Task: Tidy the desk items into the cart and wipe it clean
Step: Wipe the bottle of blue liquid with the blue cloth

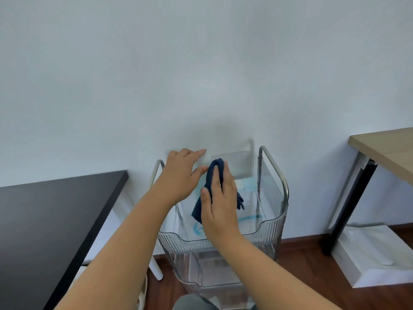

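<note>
I see both forearms bare, no sleeves. Left hand [178, 173] and right hand [220, 204]: no rings, no gloves. Grey garment [192, 302] at lower edge.

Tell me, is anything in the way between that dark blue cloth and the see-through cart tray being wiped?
Nothing visible. The right hand already holds the dark blue cloth inside the top clear ribbed plastic tray of the metal-framed cart. The left hand sits at the tray's left side, beside the cloth. Small pale blue blocks lie further back.
</note>
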`<state>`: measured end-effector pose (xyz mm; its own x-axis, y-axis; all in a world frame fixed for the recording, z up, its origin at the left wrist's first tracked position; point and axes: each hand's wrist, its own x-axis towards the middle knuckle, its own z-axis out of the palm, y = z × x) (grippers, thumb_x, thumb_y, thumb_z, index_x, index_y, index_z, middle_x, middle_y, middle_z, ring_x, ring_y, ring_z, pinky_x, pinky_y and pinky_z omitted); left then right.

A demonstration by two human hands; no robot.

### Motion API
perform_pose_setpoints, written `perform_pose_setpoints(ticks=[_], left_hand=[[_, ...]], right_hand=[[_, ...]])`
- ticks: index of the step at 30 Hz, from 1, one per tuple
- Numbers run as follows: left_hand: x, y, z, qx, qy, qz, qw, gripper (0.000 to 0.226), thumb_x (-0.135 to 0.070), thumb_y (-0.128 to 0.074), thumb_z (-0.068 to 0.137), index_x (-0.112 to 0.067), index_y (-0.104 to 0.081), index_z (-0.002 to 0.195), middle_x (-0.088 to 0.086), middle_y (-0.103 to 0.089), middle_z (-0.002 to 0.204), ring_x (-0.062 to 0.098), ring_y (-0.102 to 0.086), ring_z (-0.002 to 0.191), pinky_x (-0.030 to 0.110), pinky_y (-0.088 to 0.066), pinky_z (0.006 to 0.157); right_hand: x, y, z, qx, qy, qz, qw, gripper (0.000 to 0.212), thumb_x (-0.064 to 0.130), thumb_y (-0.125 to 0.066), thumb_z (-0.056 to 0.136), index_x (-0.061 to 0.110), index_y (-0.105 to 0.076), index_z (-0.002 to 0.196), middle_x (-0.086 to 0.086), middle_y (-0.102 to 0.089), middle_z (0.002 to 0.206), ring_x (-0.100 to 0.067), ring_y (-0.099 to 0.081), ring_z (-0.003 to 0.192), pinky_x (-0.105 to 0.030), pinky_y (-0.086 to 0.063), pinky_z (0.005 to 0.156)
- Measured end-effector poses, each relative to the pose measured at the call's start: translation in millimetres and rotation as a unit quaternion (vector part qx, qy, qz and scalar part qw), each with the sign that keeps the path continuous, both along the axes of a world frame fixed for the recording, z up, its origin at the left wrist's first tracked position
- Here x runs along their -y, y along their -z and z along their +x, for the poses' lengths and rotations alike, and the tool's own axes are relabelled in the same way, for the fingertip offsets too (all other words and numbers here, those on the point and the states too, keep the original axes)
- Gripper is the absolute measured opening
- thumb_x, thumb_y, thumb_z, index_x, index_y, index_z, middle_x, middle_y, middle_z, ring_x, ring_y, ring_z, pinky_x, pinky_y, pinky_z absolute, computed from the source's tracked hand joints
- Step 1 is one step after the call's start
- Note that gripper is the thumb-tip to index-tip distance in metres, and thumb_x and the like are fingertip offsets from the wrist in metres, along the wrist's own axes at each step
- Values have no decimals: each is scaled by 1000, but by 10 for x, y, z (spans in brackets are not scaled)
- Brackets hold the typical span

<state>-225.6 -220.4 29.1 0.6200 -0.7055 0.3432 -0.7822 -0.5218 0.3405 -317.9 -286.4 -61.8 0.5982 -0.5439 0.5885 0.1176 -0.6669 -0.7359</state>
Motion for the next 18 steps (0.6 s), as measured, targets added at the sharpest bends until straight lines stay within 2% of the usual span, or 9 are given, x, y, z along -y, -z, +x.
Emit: perform_pose_setpoints(ticks=[2, 6, 9, 11, 12, 13, 15, 16, 18], left_hand=[[30, 3, -24, 18, 12, 4, 1000, 48, -39, -48, 99, -29, -42, 146, -2, -51, 133, 19, -35, 126, 19, -22, 99], [11, 6, -24, 33, 35, 10, 999, 45, -38, -50, 99, -32, -44, 143, -6, -52, 130, 15, -36, 123, 14, -19, 90], [-46, 16, -11, 26, 50, 4, 998, 45, -35, -51, 99, -33, -45, 143, -6, -53, 128, 14, -37, 119, 13, -20, 88], [-63, 14, -7, 12, 52, 3, 999, 45, -33, -50, 99, -33, -44, 143, -6, -53, 129, 15, -37, 120, 15, -22, 92], [-59, 16, -11, 10, 51, 5, 999, 45, -32, -50, 100, -34, -43, 144, -6, -53, 130, 15, -36, 120, 15, -21, 92], [-44, 19, -21, 15, 48, 9, 999, 45, -32, -49, 100, -34, -42, 144, -7, -53, 131, 16, -36, 121, 13, -19, 91], [-1, 23, -46, 47, 27, 24, 998, 45, -31, -46, 102, -35, -39, 146, -8, -52, 135, 19, -36, 120, 14, -19, 90], [19, 21, -59, 66, 15, 33, 997, 45, -29, -44, 102, -36, -38, 146, -10, -51, 137, 20, -36, 121, 18, -21, 94], [42, 14, -77, 87, 2, 40, 995, 46, -23, -42, 102, -34, -39, 146, -12, -48, 142, 21, -35, 123, 26, -25, 102]], right_hand=[[-13, 11, 38, 31, -9, 61, 998, 53, 27, -31, 102, 23, -13, 152, 3, -10, 161, -12, -8, 147, -48, -15, 118], [233, -144, 129, 78, -36, 194, 977, 45, 32, -30, 101, 21, -46, 141, 6, -44, 146, -5, -36, 136, -38, -29, 115], [515, -277, 224, 17, -102, 278, 955, 36, 29, -35, 101, 18, -65, 117, -4, -67, 115, -19, -59, 110, -47, -43, 102], [603, -326, 246, -20, -103, 322, 941, 34, 28, -36, 101, 14, -67, 104, -12, -68, 100, -29, -61, 96, -54, -46, 95], [595, -318, 230, -22, -94, 331, 939, 34, 29, -36, 101, 13, -67, 103, -10, -67, 97, -27, -61, 92, -54, -46, 94], [550, -284, 195, -9, -85, 333, 939, 34, 30, -36, 101, 15, -67, 105, -6, -67, 98, -21, -61, 92, -52, -46, 95], [372, -154, 101, 47, -62, 299, 951, 36, 33, -35, 101, 25, -62, 124, 7, -62, 122, -8, -56, 113, -39, -42, 105], [265, -95, 49, 72, -55, 261, 961, 40, 34, -34, 100, 27, -54, 134, 12, -52, 137, -2, -46, 126, -32, -34, 111], [129, -16, 39, 92, -52, 198, 974, 45, 32, -33, 100, 24, -43, 143, 14, -36, 150, 1, -30, 138, -32, -21, 117]])
